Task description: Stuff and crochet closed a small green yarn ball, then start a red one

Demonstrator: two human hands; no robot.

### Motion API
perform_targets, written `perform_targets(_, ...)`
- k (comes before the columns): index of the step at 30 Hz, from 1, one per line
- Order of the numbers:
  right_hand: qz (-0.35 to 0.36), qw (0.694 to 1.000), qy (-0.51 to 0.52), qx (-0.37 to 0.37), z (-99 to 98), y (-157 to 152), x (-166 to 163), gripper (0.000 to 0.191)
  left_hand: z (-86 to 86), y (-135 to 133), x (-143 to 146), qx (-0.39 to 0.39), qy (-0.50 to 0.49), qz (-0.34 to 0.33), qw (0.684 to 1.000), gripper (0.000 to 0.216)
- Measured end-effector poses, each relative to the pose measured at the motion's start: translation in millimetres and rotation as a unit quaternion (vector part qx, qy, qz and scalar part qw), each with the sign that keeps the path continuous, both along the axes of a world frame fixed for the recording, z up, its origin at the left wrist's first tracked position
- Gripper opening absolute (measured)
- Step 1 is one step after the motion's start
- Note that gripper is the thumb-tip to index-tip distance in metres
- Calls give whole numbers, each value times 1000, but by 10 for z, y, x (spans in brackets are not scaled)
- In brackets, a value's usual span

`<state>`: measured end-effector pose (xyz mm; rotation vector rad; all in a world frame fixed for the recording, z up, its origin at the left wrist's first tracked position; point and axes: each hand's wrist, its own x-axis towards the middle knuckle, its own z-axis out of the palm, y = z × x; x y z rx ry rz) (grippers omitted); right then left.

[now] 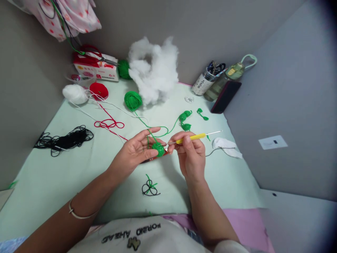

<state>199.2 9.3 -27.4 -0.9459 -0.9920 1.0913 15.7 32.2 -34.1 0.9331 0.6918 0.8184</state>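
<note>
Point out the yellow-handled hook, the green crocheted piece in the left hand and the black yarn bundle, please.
Yellow-handled hook [197,137]: head view, on its handle.
Green crocheted piece [159,149]: head view, on its stitched surface.
Black yarn bundle [68,138]: head view, amid its strands.

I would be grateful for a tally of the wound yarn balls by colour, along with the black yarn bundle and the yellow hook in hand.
Green balls: 2
Red ball: 1
White ball: 1
Black bundle: 1
Yellow hook: 1
Total: 6
</note>
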Motion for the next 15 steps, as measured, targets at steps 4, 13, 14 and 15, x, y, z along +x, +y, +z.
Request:
perform_targets(4,32,999,15,0,-27,12,10,25,-25,0,-5,3,6,37,999,77)
perform_targets(13,82,990,-98,52,-13,-19,48,10,-13,33,-13,9,7,38,999,94)
perform_targets(14,69,988,-118,66,-1,-24,37,10,-13,34,-17,11,8,40,999,91)
perform_targets(15,57,986,-133,80,5,-29,23,12,-14,33,-21,14,9,43,999,88)
